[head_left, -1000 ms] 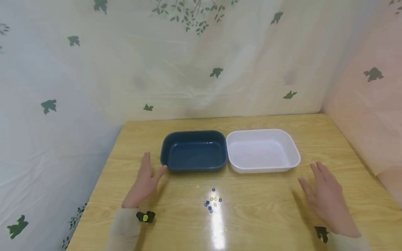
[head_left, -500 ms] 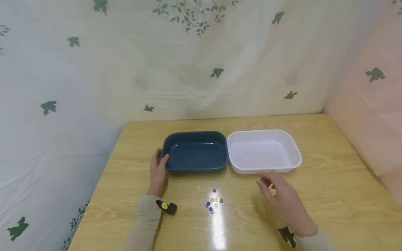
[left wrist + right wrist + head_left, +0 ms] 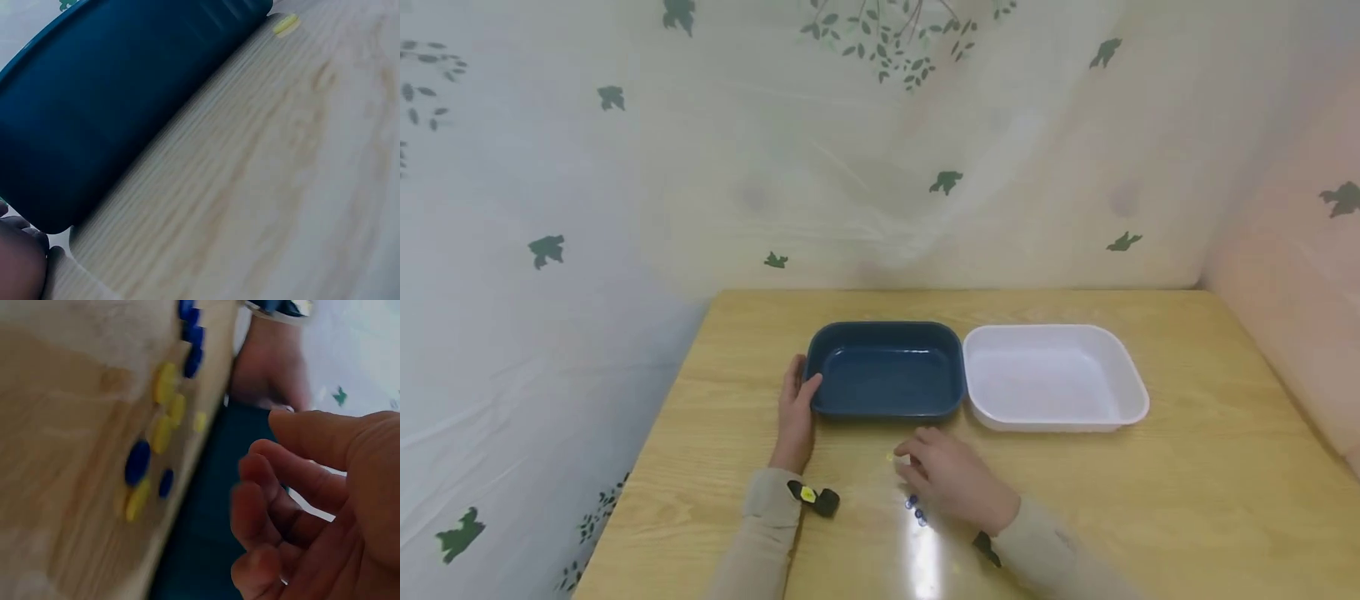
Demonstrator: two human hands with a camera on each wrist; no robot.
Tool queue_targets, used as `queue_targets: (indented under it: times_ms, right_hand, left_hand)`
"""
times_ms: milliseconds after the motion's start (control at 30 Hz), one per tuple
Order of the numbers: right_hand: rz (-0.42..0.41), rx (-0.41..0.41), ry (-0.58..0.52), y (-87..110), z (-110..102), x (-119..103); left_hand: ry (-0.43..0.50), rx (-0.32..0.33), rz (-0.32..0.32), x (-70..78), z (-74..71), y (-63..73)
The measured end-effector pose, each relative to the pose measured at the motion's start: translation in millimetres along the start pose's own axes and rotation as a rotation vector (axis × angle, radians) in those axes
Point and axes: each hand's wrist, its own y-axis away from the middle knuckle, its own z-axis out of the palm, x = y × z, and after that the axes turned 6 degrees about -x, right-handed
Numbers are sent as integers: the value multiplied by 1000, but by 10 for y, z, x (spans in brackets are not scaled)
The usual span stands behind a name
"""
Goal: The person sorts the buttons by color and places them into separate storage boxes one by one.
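My left hand (image 3: 795,421) holds the left end of a dark blue rectangular dish (image 3: 887,414), thumb at the rim and fingers along the outer wall. Between the dish and me, my right hand (image 3: 951,479) hovers low over small button-like discs, fingers loosely bent with nothing between them. Past its fingertips lies a yellow disc (image 3: 891,457); several blue discs (image 3: 913,500) show below its thumb. The rest of the group is hidden under the hand in the head view. The right wrist view shows blue discs (image 3: 137,462) and yellow discs (image 3: 161,434) flat on the wood.
A white rectangular dish (image 3: 1056,423) stands against the blue dish's right side. Both are on a light wooden table (image 3: 1195,467), with leaf-print cloth (image 3: 850,217) hanging behind and at the sides. Light glares off the table's front middle.
My left hand has moved right and taken hold of the blue dish's end. My right hand has swung left from beside the white dish to over the discs. The head view has shifted slightly.
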Motion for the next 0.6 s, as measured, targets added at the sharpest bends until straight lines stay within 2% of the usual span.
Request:
queue_targets:
  times_ms: [100, 267, 300, 600]
  right_hand:
    - [17, -8, 26, -118, 88, -13]
    - [46, -37, 10, -211, 147, 5]
    - [50, -42, 7, -225, 144, 11]
    - [77, -86, -9, -256, 166, 50]
  left_hand:
    - [-36, -24, -7, -7, -3, 9]
    - [-148, -19, -15, -27, -3, 20]
    - [-155, -18, -20, 15, 11, 25]
    - [-160, -2, -5, -37, -14, 11]
